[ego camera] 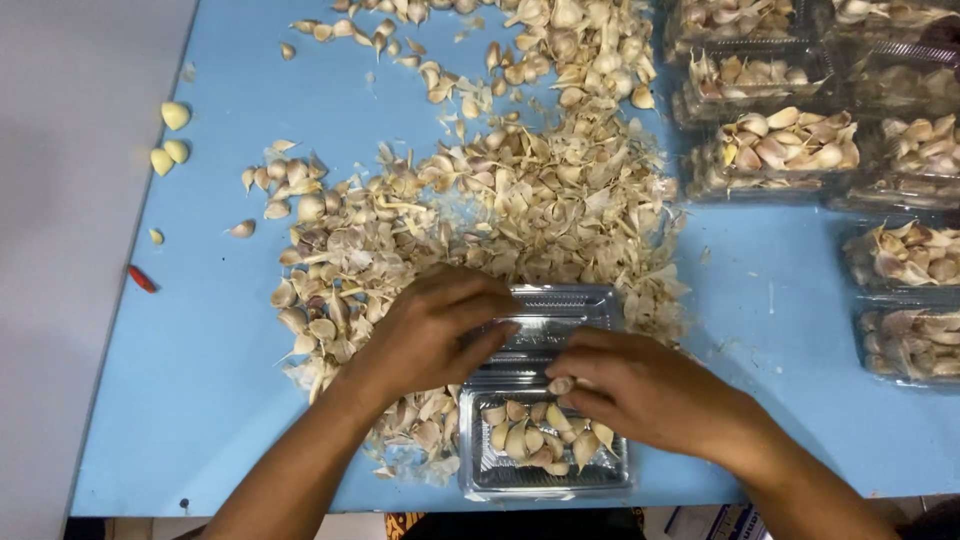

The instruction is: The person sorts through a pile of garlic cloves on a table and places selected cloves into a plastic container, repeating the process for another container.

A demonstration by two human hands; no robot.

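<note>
Blue tabletop spreads under us, strewn with garlic. Our left hand lies flat, fingers loosely spread, on the open lid of a clear clamshell box, likely steadying it. Our right hand pinches one clove above its tray of cloves. Beyond lie a heap of cloves and skins and filled boxes stacked right.

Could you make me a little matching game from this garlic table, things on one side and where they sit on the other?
Things:
1. open clear container
2. filled clear packs
3. peeled yellow cloves
4. red chilli

Places:
A. stacked at the table's right side
B. near edge, under both hands
C. off the blue top, upper left
D. left edge, alone

Pairs: 1-B, 2-A, 3-C, 4-D
</note>
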